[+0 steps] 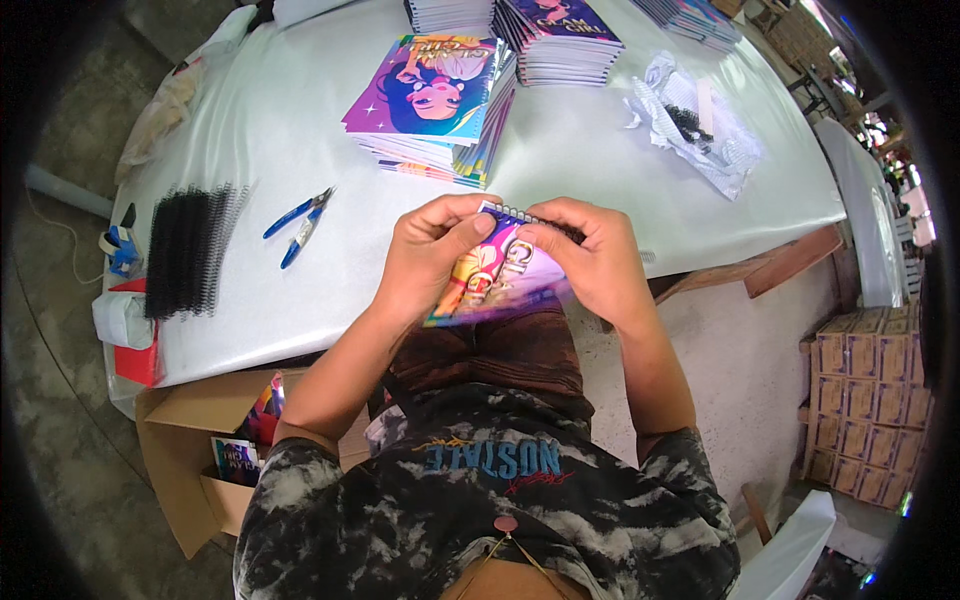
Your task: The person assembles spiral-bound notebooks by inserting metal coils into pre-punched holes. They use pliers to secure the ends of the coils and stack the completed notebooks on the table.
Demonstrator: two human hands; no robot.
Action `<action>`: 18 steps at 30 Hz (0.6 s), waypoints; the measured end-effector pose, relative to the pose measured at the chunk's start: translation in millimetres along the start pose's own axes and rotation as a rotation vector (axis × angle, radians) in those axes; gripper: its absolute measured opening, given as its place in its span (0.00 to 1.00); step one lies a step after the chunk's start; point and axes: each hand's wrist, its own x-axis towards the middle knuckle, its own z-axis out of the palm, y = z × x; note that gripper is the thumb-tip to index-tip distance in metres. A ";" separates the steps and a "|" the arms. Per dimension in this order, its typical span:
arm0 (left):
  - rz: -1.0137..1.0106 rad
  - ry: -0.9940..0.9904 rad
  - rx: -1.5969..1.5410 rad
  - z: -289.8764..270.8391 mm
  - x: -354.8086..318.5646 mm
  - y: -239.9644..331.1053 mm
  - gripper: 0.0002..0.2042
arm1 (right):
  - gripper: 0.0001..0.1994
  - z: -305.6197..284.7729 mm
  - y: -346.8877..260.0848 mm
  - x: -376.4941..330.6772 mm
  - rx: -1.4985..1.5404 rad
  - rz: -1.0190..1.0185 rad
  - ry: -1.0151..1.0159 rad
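Note:
Between my two hands is a colourful illustrated notebook [497,278], tilted over the table's near edge in front of my lap. A dark spiral coil [520,214] runs along its upper edge. My left hand [440,250] pinches the upper left corner, thumb on the cover. My right hand [590,245] grips the upper right part, its fingers at the coil, partly hiding it. Left of my hands lie blue-handled cutting pliers [301,226]. Farther left is a pile of black spiral coils [190,250]. Beyond my hands stands a stack of similar illustrated covers [425,95].
More notebook stacks [565,60] stand at the table's far side. A crumpled white wrapper [735,155] with black coils lies at the right. A blue tape dispenser [122,250] sits at the left edge. Below is an open cardboard box [185,405]; stacked cartons [865,400] stand at right.

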 end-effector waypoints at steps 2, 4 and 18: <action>0.054 -0.124 0.044 -2.6 10.8 0.9 0.07 | 0.07 -2.3 1.7 1.0 0.108 0.048 0.052; 0.079 -0.193 0.069 -3.2 22.1 2.2 0.08 | 0.07 -6.1 -1.6 1.7 0.024 0.046 0.079; 0.846 0.120 1.336 0.9 64.0 43.8 0.26 | 0.21 -29.7 15.9 50.0 -1.146 -0.483 0.394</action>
